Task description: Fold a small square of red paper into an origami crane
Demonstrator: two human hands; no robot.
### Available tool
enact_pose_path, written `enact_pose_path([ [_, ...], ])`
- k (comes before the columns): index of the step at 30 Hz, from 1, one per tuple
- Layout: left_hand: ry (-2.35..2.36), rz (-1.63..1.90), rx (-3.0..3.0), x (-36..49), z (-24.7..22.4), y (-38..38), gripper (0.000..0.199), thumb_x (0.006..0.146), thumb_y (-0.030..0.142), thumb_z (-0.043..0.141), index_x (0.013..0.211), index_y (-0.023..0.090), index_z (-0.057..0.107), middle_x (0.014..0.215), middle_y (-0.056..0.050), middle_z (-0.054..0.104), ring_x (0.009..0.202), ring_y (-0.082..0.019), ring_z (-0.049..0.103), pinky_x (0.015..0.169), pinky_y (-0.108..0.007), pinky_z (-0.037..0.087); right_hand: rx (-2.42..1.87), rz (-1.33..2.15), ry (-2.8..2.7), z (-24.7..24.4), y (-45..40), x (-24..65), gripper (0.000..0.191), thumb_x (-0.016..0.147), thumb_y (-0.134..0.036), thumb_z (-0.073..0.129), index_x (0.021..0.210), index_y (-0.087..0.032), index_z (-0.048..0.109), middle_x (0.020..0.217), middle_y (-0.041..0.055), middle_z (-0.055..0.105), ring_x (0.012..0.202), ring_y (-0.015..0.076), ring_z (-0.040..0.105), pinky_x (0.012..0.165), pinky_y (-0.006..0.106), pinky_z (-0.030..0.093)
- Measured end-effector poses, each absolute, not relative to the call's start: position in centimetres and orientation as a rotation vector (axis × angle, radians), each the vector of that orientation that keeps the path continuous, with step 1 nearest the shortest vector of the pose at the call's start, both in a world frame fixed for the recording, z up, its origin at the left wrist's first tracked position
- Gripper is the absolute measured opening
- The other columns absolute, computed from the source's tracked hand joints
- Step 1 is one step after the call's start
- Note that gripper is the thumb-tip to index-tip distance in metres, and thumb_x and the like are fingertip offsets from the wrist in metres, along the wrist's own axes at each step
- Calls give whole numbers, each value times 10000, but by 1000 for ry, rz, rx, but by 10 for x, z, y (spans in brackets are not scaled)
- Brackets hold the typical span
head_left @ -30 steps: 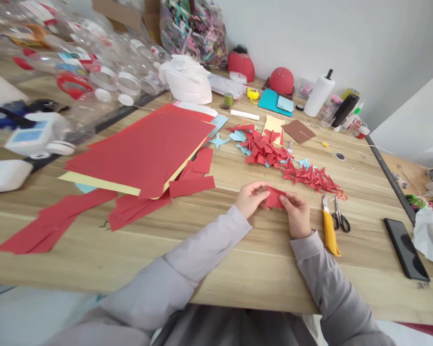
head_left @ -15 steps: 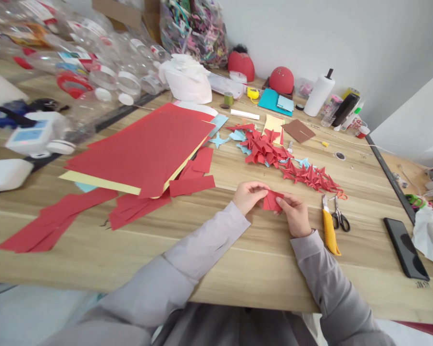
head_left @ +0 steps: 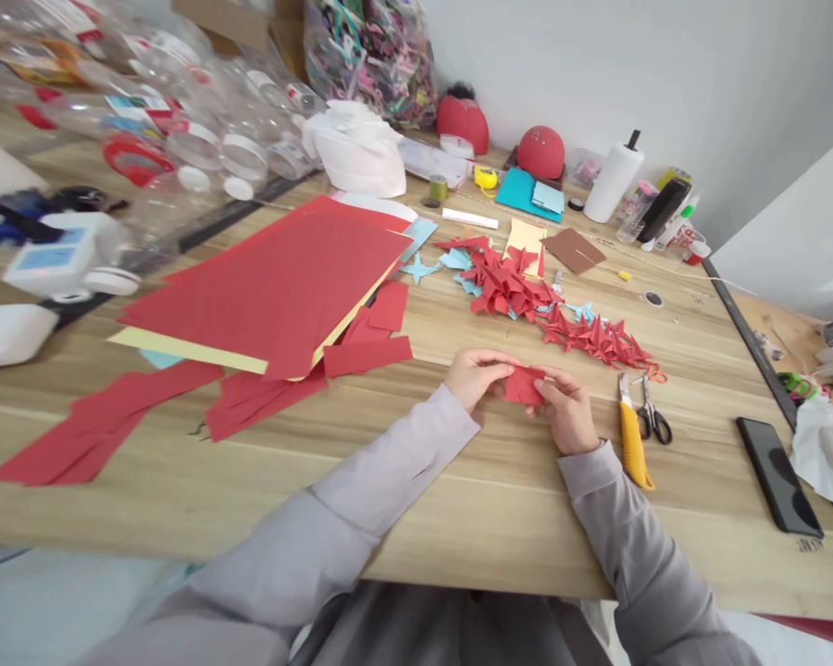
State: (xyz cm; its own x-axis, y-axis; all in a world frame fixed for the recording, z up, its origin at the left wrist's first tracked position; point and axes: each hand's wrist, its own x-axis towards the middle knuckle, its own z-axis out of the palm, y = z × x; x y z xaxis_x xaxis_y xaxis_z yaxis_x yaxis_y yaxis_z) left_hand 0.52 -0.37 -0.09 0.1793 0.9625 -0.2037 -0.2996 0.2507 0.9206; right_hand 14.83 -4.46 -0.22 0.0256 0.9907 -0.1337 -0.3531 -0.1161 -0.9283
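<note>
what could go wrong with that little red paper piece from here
The red paper piece, pinched between the left hand and right hand, looks thin and might crease or tear. The yellow utility knife lies close to the right hand, so a careless move could catch its metal end.

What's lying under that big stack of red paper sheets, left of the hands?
Under the large stack of red paper sheets, a pale yellow sheet shows along the near edge, with a light blue paper scrap beneath it. The stack covers anything else underneath, so that cannot be seen.
</note>
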Motion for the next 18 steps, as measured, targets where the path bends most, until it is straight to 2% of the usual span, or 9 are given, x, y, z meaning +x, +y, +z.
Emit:
enact_pose_path([
  [3,961,1076,842,6,1,-4,111,532,163,645,629,131,688,482,2,615,360,-90,504,363,-214,432,-1039,1422,-836,-3,-45,149,210,639,-221,691,845,-181,689,528,-32,613,381,99,543,366,216,454],
  [7,962,1072,807,6,3,-4,77,518,146,626,580,126,668,452,-2,600,350,-98,501,356,-222,429,-1013,1450,-802,-4,-45,149,42,623,-205,677,654,-180,689,549,-8,637,410,107,558,392,221,463],
  [10,960,1059,801,5,3,-3,73,511,145,620,567,127,662,441,0,594,351,-103,503,365,-231,438,-1003,1443,-800,-5,-44,148,24,616,-206,677,603,-186,674,544,-16,631,426,101,556,414,218,473],
  [15,954,1086,823,4,0,-2,65,517,161,626,567,134,657,473,5,601,378,-98,517,386,-222,438,-1017,1378,-854,-9,-44,147,56,622,-232,689,591,-193,663,563,-29,634,421,90,537,430,234,485],
  [17,953,1093,846,4,-1,-2,74,529,175,629,584,136,660,487,7,602,383,-99,517,387,-226,437,-1030,1356,-867,-8,-45,146,71,638,-255,688,675,-196,682,582,-28,639,413,90,537,419,237,479],
  [18,955,1093,856,4,-1,-2,81,536,183,629,595,138,662,498,7,604,388,-102,520,390,-230,439,-1039,1354,-874,-6,-45,146,139,644,-267,687,766,-202,690,584,-33,636,408,88,535,413,236,476],
])
